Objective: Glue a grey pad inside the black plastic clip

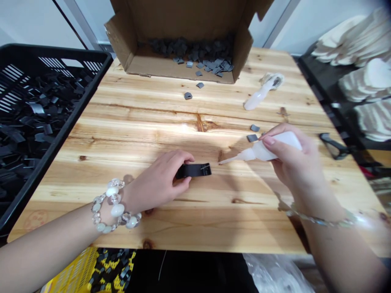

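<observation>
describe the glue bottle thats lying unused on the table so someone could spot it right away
Start at the open cardboard box at the far edge of the wooden table. Just right of its front corner lies a small white squeeze bottle, on its side. Unlike the similar bottle in the right hand, nobody touches it.

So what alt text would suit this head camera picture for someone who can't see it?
On a wooden table, the left hand holds a black clip while the right hand points a white glue bottle at it. Behind stands a cardboard box of grey pieces.
</observation>
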`<action>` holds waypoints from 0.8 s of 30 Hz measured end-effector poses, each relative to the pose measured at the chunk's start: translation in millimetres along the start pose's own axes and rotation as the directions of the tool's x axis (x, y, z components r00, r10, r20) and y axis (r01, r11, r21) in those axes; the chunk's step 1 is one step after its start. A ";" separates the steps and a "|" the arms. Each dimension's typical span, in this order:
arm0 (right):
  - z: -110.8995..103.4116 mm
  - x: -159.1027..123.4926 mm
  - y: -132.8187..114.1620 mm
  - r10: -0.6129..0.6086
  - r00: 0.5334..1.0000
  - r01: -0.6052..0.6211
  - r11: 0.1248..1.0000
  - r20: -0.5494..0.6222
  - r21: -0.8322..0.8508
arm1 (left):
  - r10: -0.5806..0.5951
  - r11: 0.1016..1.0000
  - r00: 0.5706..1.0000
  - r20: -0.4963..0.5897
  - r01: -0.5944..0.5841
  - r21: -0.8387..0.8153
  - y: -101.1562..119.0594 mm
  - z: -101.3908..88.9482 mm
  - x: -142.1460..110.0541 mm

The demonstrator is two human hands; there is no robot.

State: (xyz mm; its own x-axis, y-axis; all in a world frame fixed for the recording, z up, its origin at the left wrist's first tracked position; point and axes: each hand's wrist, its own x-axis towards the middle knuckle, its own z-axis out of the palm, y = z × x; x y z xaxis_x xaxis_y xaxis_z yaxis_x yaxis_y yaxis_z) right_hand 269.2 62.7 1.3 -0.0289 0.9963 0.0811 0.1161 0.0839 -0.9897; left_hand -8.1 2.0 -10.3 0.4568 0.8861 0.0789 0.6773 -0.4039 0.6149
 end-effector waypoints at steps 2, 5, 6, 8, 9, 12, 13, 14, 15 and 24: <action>-0.8 -0.6 0.8 -0.014 1.000 0.014 0.999 0.015 -0.031 | -0.002 1.000 1.000 0.003 0.002 0.002 0.4 -0.3 0.0; -1.7 -1.1 1.0 -0.023 1.000 0.024 0.998 0.017 -0.065 | 0.002 1.000 1.000 0.004 -0.002 -0.001 1.1 -0.7 -0.2; -1.9 -1.1 0.8 -0.025 1.000 0.025 0.997 0.011 -0.069 | 0.002 1.000 1.000 0.006 -0.002 0.000 1.2 -0.8 -0.2; -2.1 -0.9 0.0 -0.019 1.000 0.019 0.998 0.001 -0.060 | 0.001 1.000 1.000 0.009 -0.001 0.003 1.4 -1.0 -0.4; -2.2 -0.6 -0.5 -0.016 1.000 0.016 0.999 -0.003 -0.048 | 0.001 1.000 1.000 0.010 -0.001 0.006 1.3 -1.0 -0.4; -2.3 -0.1 -1.6 -0.010 1.000 0.010 1.000 -0.011 -0.011 | 0.004 1.000 1.000 0.010 -0.004 0.013 0.7 -0.8 -0.6; -2.3 -0.1 -1.7 -0.010 1.000 0.010 1.000 -0.012 -0.008 | 0.006 1.000 1.000 0.010 -0.007 0.015 0.4 -0.7 -0.7; -2.3 -0.2 -1.7 -0.009 1.000 0.009 1.000 -0.012 -0.011 | 0.007 1.000 1.000 0.011 -0.007 0.016 0.1 -0.7 -0.7; -2.4 -0.4 -1.7 -0.010 1.000 0.010 1.000 -0.011 -0.016 | 0.007 1.000 1.000 0.011 -0.008 0.017 -0.2 -0.6 -0.7; -1.9 -3.3 -4.1 -0.039 0.999 0.038 0.999 -0.012 -0.009 | 0.008 1.000 1.000 0.014 -0.008 0.017 0.7 -1.1 -0.2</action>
State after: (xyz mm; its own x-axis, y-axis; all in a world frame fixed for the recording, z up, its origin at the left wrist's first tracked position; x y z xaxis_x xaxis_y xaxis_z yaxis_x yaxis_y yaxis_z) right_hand 270.7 59.1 5.3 -0.0214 0.9925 0.1206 0.1240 0.1223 -0.9847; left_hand -8.3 1.8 -9.0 0.4702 0.8796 0.0725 0.6834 -0.4148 0.6007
